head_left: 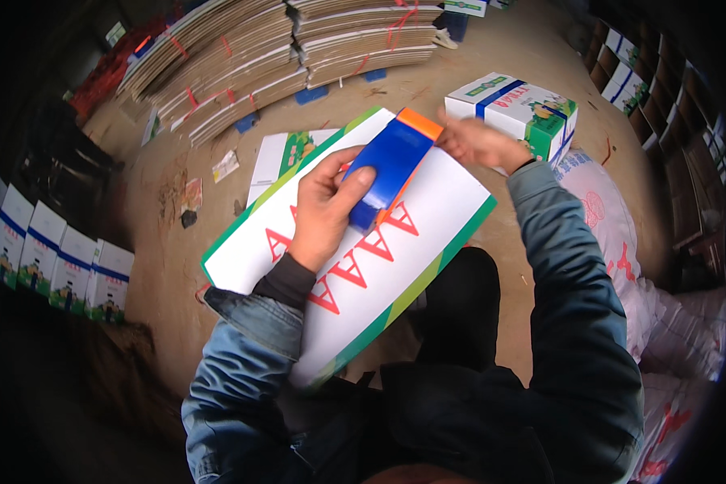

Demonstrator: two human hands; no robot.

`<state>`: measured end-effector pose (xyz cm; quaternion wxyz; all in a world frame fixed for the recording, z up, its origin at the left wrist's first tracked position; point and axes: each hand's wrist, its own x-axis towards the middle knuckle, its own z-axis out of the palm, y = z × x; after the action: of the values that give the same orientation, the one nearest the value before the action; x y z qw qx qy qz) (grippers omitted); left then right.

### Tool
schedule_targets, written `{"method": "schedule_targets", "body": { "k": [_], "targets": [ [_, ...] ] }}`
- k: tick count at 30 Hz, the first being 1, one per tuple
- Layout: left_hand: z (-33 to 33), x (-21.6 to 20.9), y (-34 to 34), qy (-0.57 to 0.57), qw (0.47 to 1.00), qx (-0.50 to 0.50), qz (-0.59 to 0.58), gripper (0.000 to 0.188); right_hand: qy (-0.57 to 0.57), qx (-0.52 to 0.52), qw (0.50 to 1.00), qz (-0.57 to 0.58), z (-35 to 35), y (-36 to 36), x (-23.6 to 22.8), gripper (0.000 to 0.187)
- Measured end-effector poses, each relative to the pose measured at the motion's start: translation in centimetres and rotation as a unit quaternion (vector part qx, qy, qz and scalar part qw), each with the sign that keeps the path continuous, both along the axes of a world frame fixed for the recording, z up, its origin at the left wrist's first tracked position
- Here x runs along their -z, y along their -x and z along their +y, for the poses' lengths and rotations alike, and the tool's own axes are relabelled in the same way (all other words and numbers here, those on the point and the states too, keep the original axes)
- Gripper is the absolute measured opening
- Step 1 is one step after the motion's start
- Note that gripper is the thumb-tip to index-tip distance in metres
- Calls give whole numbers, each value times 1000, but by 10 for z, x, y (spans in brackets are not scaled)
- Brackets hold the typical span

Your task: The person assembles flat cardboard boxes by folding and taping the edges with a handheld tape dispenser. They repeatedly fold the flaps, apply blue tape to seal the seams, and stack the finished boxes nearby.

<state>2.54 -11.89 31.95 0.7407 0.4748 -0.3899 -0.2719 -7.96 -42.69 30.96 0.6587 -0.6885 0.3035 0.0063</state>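
Over a bare brown floor (508,48), seen from the head camera, a person bends to work with a white panel (448,198) edged in two shades of green lying slantwise across the lap, a blue-and-orange tool (395,161) (apparently a tape dispenser) resting over its upper part. The left hand (331,198) is closed around the tool, thumb pressed along its blue face and fingers wrapped over the far side, the wrist rising straight out of a dark cuff and a blue sleeve (242,371). The right hand (488,145), its forearm slanting up from the lower right, is half curled beside the tool's orange end, fingers blurred; whether it touches or holds anything cannot be told. Large red letters (351,270) run diagonally down the panel, partly covered by the left hand and the tool. Just beyond the right hand, a white-and-green carton (508,113) bound with blue bands bears smaller red lettering and a printed picture, while similar cartons (73,258) stand in a row at far left. Red print also marks the pale sacks (605,218) at right, and stacked flat cardboard (355,40) fills the background
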Motion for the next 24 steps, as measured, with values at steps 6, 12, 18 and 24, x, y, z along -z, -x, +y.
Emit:
{"method": "schedule_targets", "body": {
  "k": [6, 12, 18, 24],
  "targets": [
    [-6, -4, -1, -42, 999, -12, -28, 41, -51, -8, 999, -10, 42, -17, -11, 58],
    [-10, -4, 0, -44, 998, -12, -48, 41, 55, 42, 997, 26, 39, -22, 15, 53],
    [-3, -16, 7, -51, 998, -28, -19, 35, 111, -37, 991, -63, 45, -19, 16, 61],
    [142, -49, -2, -118, 981, -147, -37, 34, 247, -17, 968, 47, 50, -30, 14, 94]
  ]
}}
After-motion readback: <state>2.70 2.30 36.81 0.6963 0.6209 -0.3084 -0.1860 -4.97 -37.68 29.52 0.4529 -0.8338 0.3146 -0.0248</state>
